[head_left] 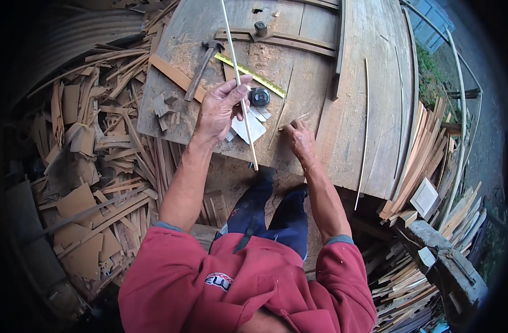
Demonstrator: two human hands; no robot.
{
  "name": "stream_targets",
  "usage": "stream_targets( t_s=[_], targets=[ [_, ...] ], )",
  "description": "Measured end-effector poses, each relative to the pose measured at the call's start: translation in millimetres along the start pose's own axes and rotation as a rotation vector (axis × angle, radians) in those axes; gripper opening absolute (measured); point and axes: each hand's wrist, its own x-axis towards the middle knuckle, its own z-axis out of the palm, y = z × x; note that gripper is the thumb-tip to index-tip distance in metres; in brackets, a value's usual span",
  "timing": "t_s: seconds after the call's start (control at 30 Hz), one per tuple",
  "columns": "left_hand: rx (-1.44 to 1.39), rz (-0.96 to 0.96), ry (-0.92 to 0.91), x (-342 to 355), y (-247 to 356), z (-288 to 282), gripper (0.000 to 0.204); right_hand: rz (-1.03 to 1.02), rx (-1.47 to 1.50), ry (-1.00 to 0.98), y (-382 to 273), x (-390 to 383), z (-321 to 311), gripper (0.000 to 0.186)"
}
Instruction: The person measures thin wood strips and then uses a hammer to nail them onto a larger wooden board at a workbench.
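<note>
Gripping hand: left (pixel 223 108), thumb and fingers closed around a pale stick (pixel 232 50), which slants above the table (pixel 348 144).
Right hand (pixel 301 137): fingers curled at the tabletop; cannot tell whether they grasp anything.
Tape measure (pixel 259 97): just beside the stick.
Hammer (pixel 200 75): left of it.

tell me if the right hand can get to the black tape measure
Likely yes: the right hand is nearby, with nothing bulky between it and the black tape measure; the thin strip in the left hand passes on the other side.
</note>
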Motion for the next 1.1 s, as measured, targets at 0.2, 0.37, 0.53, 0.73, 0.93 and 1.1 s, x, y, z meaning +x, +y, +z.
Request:
stream_targets(
  t_s=[0.2,0.37,0.53,0.73,0.93,1.1],
  targets=[
    [-0.139,0.132,-0.063,-60,52,-14,0.042,0.26,0.21,0.177,-41,8,-26,0.016],
    [-0.042,0.285,-0.043,-102,89,-18,0.044,0.251,0.994,0.367,-217,-26,-179,0.016],
    [-0.097,0.512,0.002,-137,125,11,0.038,-0.149,0.627,0.446,-271,-44,-241,0.011],
    [-0.072,0.642,-0.009,-164,153,47,0.036,-0.14,0.579,0.392,-275,-64,-280,0.011],
    [-0.11,0.724,-0.118,-181,162,64,0.035,-0.199,0.572,0.416,-278,-80,-310,0.012],
    [-0.169,0.829,-0.199,-198,164,75,0.028,-0.274,0.473,0.512,-279,-96,-328,0.016]
  ],
)
